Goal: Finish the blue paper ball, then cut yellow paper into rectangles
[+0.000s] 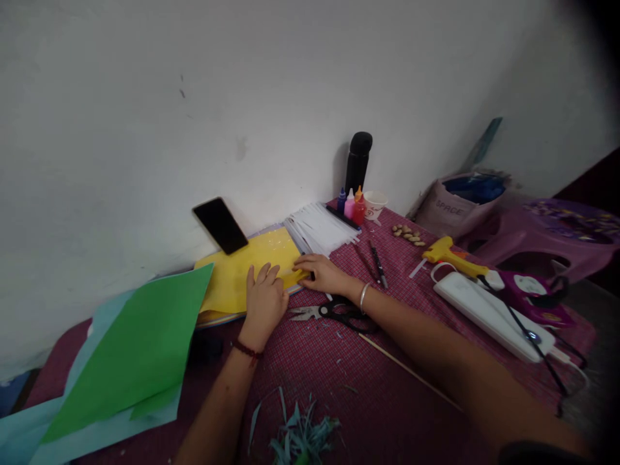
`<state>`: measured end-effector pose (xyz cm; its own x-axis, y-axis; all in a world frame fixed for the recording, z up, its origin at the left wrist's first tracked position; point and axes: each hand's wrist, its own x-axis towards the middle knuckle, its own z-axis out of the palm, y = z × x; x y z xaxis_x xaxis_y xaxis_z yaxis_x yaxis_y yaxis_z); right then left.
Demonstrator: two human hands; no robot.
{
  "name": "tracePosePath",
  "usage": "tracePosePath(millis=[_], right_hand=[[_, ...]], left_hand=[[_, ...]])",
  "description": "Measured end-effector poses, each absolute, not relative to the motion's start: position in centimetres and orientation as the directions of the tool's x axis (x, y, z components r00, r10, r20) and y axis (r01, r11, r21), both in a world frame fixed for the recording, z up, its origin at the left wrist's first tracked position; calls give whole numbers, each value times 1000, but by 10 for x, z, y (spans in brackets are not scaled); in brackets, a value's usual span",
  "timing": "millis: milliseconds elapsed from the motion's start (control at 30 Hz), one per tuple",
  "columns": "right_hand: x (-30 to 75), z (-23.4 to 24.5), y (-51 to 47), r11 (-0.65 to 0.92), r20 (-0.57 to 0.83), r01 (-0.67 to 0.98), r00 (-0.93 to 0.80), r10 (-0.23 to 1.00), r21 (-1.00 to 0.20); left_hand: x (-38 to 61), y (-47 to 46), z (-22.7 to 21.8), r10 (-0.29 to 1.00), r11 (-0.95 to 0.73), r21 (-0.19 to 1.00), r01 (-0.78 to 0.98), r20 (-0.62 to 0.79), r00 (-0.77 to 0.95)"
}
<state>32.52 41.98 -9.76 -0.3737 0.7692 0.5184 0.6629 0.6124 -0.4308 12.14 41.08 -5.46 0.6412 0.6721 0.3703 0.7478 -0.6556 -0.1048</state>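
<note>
A sheet of yellow paper (232,278) lies on a stack of papers by the wall, its near right edge turned up in a narrow fold. My left hand (265,297) rests on this sheet with its fingers stretched apart, the thumb side beside the fold. My right hand (324,274) pinches the folded edge at the right corner; the fingertips are partly hidden. Black-handled scissors (334,312) lie below my right hand, blades slightly apart and pointing left. A phone (221,225) leans on the wall behind the yellow sheet.
Green paper (140,336) over light blue sheets lies left. Blue paper shreds (305,433) and a thin stick (407,368) lie in front. White strips (320,229), paint bottles (349,205), a paper cup (374,205) and a black flask (357,161) are behind. A glue gun (450,256) and power strip (489,313) lie right.
</note>
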Motion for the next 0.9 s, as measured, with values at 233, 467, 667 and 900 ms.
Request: tracePosePath(millis=[233, 467, 667, 900], right_hand=[[326, -98, 420, 619, 502, 654, -394, 770, -435], [327, -97, 421, 599, 468, 676, -402, 787, -428], [327, -102, 421, 618, 490, 663, -406, 771, -423], [328, -106, 426, 633, 501, 642, -413, 761, -432]], left_hand=[[127, 394, -44, 734, -579, -134, 804, 345, 586], [142, 395, -58, 639, -684, -99, 723, 398, 658], [123, 370, -55, 545, -757, -118, 642, 428, 721], [65, 317, -56, 427, -823, -3, 569, 658, 621]])
